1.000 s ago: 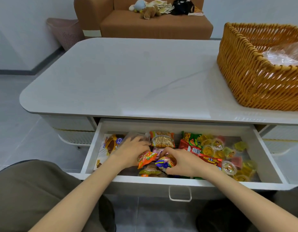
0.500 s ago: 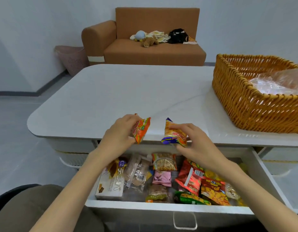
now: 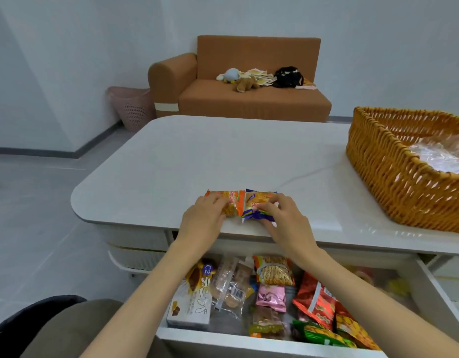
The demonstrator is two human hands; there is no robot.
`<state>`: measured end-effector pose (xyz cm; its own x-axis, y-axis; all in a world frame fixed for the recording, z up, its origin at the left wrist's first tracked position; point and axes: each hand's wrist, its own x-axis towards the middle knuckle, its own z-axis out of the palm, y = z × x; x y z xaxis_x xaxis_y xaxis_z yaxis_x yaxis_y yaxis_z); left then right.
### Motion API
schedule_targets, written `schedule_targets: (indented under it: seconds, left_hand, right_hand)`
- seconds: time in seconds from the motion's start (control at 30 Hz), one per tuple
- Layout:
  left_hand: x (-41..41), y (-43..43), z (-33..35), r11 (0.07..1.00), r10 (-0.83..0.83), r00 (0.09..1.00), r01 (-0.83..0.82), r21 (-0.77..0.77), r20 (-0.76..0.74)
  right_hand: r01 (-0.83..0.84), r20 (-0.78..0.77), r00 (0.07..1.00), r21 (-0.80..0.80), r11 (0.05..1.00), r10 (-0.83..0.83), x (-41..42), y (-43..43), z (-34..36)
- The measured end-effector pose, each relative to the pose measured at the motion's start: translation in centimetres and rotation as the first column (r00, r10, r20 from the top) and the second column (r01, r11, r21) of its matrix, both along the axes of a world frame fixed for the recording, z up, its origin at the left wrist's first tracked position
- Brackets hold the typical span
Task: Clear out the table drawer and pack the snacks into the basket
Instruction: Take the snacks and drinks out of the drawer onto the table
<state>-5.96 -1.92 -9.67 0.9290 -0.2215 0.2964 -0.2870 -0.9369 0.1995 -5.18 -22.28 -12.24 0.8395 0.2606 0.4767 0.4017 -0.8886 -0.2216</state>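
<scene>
While both packets sit flat on the white marble-look counter [image 3: 249, 161] near its front edge, I have my left hand [image 3: 204, 219] pressing fingertips onto the small orange crinkled snack packet [image 3: 229, 202], and my right hand [image 3: 284, 220] pinching the small orange-and-purple snack packet [image 3: 259, 206]; the two packets lie touching, side by side. To do this step well, I would let go only once each packet rests fully on the counter, back from the edge, so neither slides into the open white table drawer [image 3: 249, 339] below. That drawer holds plenty more: a white biscuit box [image 3: 191, 303], a pink foil packet [image 3: 271, 298], red chip bags [image 3: 317, 303]. The woven orange wicker basket [image 3: 393, 182] stands well apart to the right, clear plastic inside it, so grouping packets here first, then carrying them over together, seems sensible to me.
</scene>
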Motion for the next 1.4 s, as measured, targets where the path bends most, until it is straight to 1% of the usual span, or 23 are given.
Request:
schedule_targets:
  seconds: [0.03, 0.1, 0.13, 0.2, 0.23, 0.27, 0.3, 0.37, 0.43, 0.47, 0.53, 0.6, 0.63, 0.7, 0.73, 0.8, 0.87, 0.93, 1.03, 1.07, 1.17, 1.3, 1.4]
  left_hand:
    - [0.1, 0.0, -0.2, 0.999, -0.002, 1.000, 0.003, 0.037, -0.031]
    - [0.6, 0.1, -0.9, 0.994, 0.016, 0.994, -0.005, 0.107, -0.110]
    - [0.9, 0.2, -1.2, 0.992, 0.027, 0.987, -0.006, 0.129, -0.158]
    - [1.4, 0.5, -1.7, 0.989, 0.032, 0.972, 0.002, 0.145, -0.234]
    - [1.5, 0.6, -1.8, 0.991, 0.026, 0.968, 0.008, 0.133, -0.250]
    - [1.3, 0.6, -1.9, 0.994, 0.012, 0.968, 0.016, 0.112, -0.250]
    - [1.0, 0.6, -1.7, 0.996, -0.009, 0.972, 0.031, 0.089, -0.235]
    - [-0.3, 0.4, -1.0, 0.997, -0.054, 0.988, 0.060, 0.038, -0.146]
    - [-2.2, 0.5, 0.0, 0.997, -0.070, 0.997, 0.068, -0.044, -0.044]
    - [-3.2, 0.7, 0.6, 0.995, -0.063, 0.997, 0.059, -0.086, -0.046]
    - [-5.0, 1.4, 1.1, 0.991, -0.073, 0.986, 0.054, -0.126, -0.149]
    - [-6.1, 1.7, 0.5, 0.992, -0.115, 0.941, 0.093, -0.084, -0.318]
    - [-6.4, 1.6, -0.2, 0.991, -0.130, 0.908, 0.120, -0.052, -0.399]
    - [-6.2, 0.9, -2.3, 0.986, -0.126, 0.850, 0.166, 0.033, -0.511]
    - [-5.9, 0.4, -3.6, 0.980, -0.110, 0.827, 0.182, 0.077, -0.552]
    - [-5.3, -0.8, -6.2, 0.973, -0.081, 0.791, 0.194, 0.123, -0.607]
    - [-4.9, -1.7, -8.3, 0.978, -0.040, 0.771, 0.160, 0.133, -0.636]
    - [-4.6, -2.1, -10.0, 0.985, 0.000, 0.749, 0.112, 0.128, -0.662]
    - [-4.3, -2.6, -11.5, 0.984, 0.051, 0.718, 0.082, 0.157, -0.694]
    - [-4.2, -2.8, -11.6, 0.982, 0.064, 0.711, 0.081, 0.172, -0.700]
    - [-3.9, -3.5, -11.8, 0.966, 0.091, 0.725, 0.101, 0.236, -0.683]
    - [-3.6, -4.1, -11.8, 0.953, 0.104, 0.773, 0.102, 0.285, -0.626]
    - [-3.5, -4.0, -11.8, 0.965, 0.098, 0.782, 0.075, 0.250, -0.616]
  right_hand:
    - [-0.012, -0.007, 1.000, -0.064, 0.998, 0.011, 0.0, 0.0, -0.4]
    - [-0.015, -0.074, 0.997, -0.193, 0.981, 0.001, 0.5, 0.2, -0.7]
    - [-0.023, -0.128, 0.992, -0.218, 0.976, -0.005, 0.8, 0.2, -0.6]
    - [-0.039, -0.277, 0.961, -0.132, 0.990, 0.001, 1.3, 0.4, 0.4]
    - [-0.040, -0.317, 0.948, -0.073, 0.997, 0.014, 1.3, 0.4, 1.0]
    - [-0.041, -0.318, 0.948, -0.036, 0.999, 0.027, 1.0, 0.4, 1.6]
    - [-0.047, -0.283, 0.959, -0.030, 0.998, 0.037, 0.4, 0.3, 2.0]
    - [-0.083, -0.207, 0.975, -0.001, 0.997, 0.081, -1.4, 0.0, 2.5]
    - [-0.124, -0.231, 0.963, 0.071, 0.990, 0.137, -3.8, -0.3, 2.8]
    - [-0.148, -0.268, 0.949, 0.085, 0.985, 0.166, -5.0, -0.4, 2.6]
    - [-0.220, -0.346, 0.914, 0.021, 0.975, 0.213, -6.7, -0.5, 1.3]
    - [-0.276, -0.424, 0.880, -0.093, 0.957, 0.213, -7.3, -0.9, -1.3]
    - [-0.279, -0.469, 0.865, -0.153, 0.948, 0.179, -7.2, -1.2, -3.0]
    - [-0.260, -0.512, 0.854, -0.270, 0.927, 0.090, -6.3, -1.8, -5.9]
    - [-0.234, -0.514, 0.856, -0.299, 0.925, 0.050, -5.8, -2.1, -7.1]
    - [-0.175, -0.561, 0.828, -0.281, 0.943, -0.013, -4.9, -2.6, -8.4]
    - [-0.140, -0.656, 0.754, -0.209, 0.968, -0.033, -4.4, -2.9, -9.1]
    - [-0.117, -0.713, 0.700, -0.178, 0.977, -0.046, -4.2, -2.9, -9.6]
    - [-0.097, -0.707, 0.701, -0.232, 0.968, -0.099, -4.1, -2.9, -10.2]
    - [-0.084, -0.717, 0.687, -0.238, 0.968, -0.116, -4.2, -3.0, -10.4]
    - [-0.038, -0.755, 0.639, -0.222, 0.974, -0.147, -4.4, -3.2, -10.9]
    - [0.013, -0.739, 0.662, -0.159, 0.987, -0.128, -4.4, -3.5, -11.1]
    - [0.073, -0.735, 0.669, -0.086, 0.994, -0.112, -4.3, -4.0, -11.0]
